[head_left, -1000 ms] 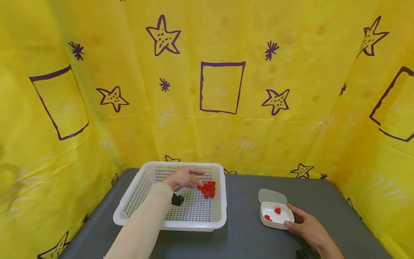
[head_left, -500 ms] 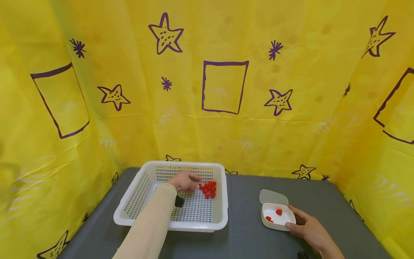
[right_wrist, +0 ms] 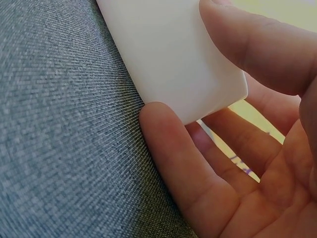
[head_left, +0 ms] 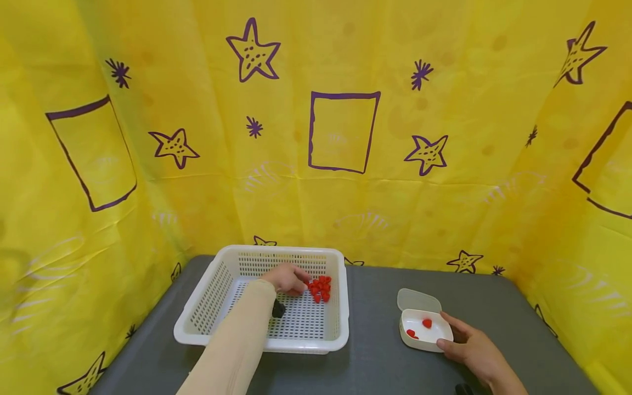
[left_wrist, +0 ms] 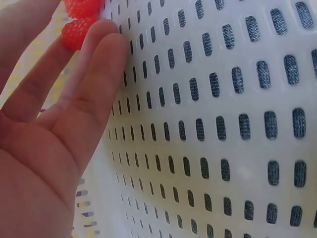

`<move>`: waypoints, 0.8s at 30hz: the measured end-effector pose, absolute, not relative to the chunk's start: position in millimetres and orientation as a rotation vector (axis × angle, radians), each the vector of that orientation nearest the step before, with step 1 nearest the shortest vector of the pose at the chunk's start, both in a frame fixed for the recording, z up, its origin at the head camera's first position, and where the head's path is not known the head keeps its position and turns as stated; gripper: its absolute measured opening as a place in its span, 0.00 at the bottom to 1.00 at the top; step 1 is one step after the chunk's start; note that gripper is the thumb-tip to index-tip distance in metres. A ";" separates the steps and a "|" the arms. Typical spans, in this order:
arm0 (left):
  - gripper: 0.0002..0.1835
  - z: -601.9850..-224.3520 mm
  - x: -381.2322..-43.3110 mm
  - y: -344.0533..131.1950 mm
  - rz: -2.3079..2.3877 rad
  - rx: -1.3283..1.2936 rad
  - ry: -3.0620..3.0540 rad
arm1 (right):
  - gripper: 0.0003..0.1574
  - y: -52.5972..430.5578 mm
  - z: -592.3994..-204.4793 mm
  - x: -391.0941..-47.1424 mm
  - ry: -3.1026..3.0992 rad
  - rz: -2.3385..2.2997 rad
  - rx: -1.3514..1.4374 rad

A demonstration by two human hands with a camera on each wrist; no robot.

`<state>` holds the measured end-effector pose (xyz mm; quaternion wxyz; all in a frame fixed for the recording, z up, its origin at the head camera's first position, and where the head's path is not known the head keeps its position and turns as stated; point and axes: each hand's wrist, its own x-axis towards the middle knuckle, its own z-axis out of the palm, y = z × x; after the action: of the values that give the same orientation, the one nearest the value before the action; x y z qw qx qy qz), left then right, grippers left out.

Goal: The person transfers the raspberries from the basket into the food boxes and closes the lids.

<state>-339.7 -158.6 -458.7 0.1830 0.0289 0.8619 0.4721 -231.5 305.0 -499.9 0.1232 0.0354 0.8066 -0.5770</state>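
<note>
My left hand (head_left: 288,278) reaches into a white plastic basket (head_left: 306,344), its fingertips at a heap of red raspberries (head_left: 322,289). In the left wrist view, the fingers (left_wrist: 99,94) lie over the slotted basket floor, fairly straight. One raspberry (left_wrist: 77,33) shows right at the fingertips; part of the thumb is out of frame. My right hand (head_left: 474,351) holds the right end of a small white lidded box (head_left: 419,344) between thumb and fingers. A few raspberries (head_left: 427,323) lie inside. In the right wrist view, the box's corner (right_wrist: 168,64) sits within the grip.
The box's translucent lid (head_left: 418,300) is flipped back behind it. Basket and box stand on a dark grey cloth surface (head_left: 370,329). A yellow curtain (head_left: 340,219) with starfish drawings encloses the back and sides.
My left hand has lowered and shifted right towards the raspberry heap, its extended fingers drawing in. My right hand keeps its hold on the box. The view has shifted slightly.
</note>
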 end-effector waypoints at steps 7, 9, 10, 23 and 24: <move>0.14 -463.6 -344.7 -156.0 1.264 0.100 2.485 | 0.55 305.5 -500.1 -232.4 2.347 -1.695 0.090; 0.11 -463.8 -345.5 -155.8 1.228 0.108 2.506 | 0.55 305.7 -500.2 -232.8 2.351 -1.689 0.092; 0.10 -463.8 -345.9 -155.8 1.210 0.112 2.517 | 0.55 305.8 -500.2 -232.9 2.353 -1.685 0.096; 0.02 -463.3 -344.8 -155.4 1.179 0.136 2.545 | 0.55 307.3 -499.4 -233.3 2.338 -1.663 0.113; 0.02 -461.8 -344.0 -155.1 1.193 0.131 2.536 | 0.55 307.4 -499.3 -232.8 2.335 -1.668 0.107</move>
<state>-344.0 -155.1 -461.8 0.1673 0.0461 0.8911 0.4193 -232.8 307.4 -499.3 0.1344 0.0369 0.8057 -0.5757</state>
